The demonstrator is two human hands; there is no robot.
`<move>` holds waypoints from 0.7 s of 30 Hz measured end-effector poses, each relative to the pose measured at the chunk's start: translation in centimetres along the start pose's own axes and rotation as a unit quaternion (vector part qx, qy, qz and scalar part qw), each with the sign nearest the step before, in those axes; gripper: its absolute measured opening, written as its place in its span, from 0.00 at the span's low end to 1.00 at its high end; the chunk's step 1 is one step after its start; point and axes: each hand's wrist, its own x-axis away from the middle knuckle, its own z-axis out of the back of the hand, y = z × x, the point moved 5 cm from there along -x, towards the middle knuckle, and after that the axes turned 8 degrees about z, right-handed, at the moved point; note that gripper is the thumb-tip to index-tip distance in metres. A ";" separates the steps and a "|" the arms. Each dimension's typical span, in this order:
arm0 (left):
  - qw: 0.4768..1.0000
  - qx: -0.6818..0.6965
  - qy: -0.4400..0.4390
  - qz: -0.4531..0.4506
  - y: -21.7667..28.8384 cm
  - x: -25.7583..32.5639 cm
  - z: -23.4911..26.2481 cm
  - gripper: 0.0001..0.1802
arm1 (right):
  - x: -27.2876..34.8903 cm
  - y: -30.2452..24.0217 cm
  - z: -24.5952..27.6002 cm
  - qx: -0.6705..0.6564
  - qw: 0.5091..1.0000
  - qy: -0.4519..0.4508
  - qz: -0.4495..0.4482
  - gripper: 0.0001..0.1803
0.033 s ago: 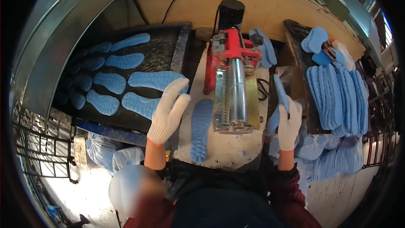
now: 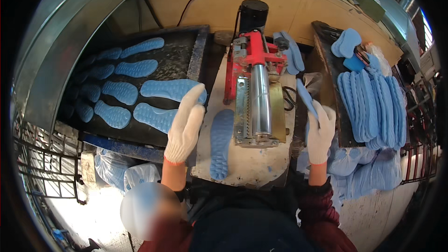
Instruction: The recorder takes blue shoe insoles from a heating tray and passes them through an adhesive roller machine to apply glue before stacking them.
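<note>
My left hand (image 2: 185, 128), in a white knit glove, reaches over the right edge of the black conveyor-like bed. Its fingers are stretched out and partly cover the ends of two blue insoles, the upper insole (image 2: 169, 89) and the lower insole (image 2: 154, 115). Whether it touches them I cannot tell. On the right, my gloved right hand (image 2: 320, 130) is closed on a blue insole (image 2: 305, 97), held tilted and seen nearly edge-on. Between the hands, another insole (image 2: 220, 144) lies on the pale worn board (image 2: 261, 170), beside a red machine with a metal roller (image 2: 261, 102).
More blue insoles lie in rows on the black bed (image 2: 179, 51). A dense row of insoles (image 2: 371, 107) stands on the right-hand shelf. Two insoles (image 2: 293, 56) rest behind the machine. Plastic bags of blue pieces (image 2: 368, 170) sit below the shelf.
The insole in my right hand has swung slightly left and more edge-on. My left hand's fingers have drawn a little closer together near the bed's edge.
</note>
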 end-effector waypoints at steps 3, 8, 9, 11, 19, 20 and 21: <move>0.986 0.163 0.000 -0.018 1.5 -0.3 -2.9 0.41 | -2.4 -1.7 -0.2 0.081 0.986 0.003 0.144 0.24; 0.970 0.214 -0.033 -0.110 3.9 -1.3 -6.3 0.51 | -2.9 -5.4 -1.7 0.040 0.973 -0.070 0.215 0.22; 0.970 0.213 -0.029 -0.109 4.0 -1.8 -6.4 0.51 | -2.8 -5.9 -1.8 -0.012 0.977 -0.065 0.202 0.21; 0.980 0.121 -0.059 -0.145 4.4 -2.8 -6.9 0.47 | -1.8 -6.3 -1.3 -0.045 0.980 -0.058 0.186 0.18; 0.992 0.069 -0.041 -0.092 -3.0 -3.0 -5.7 0.33 | 6.1 1.5 -4.2 -0.221 0.955 -0.013 -0.199 0.11; 0.996 0.064 -0.042 -0.045 -4.7 -2.5 -5.5 0.33 | 7.3 1.0 -5.1 -0.262 0.918 -0.067 -0.290 0.11; 0.989 0.132 -0.069 0.003 -5.8 -2.3 -5.8 0.35 | 9.1 2.4 -6.8 -0.263 0.917 -0.110 -0.280 0.12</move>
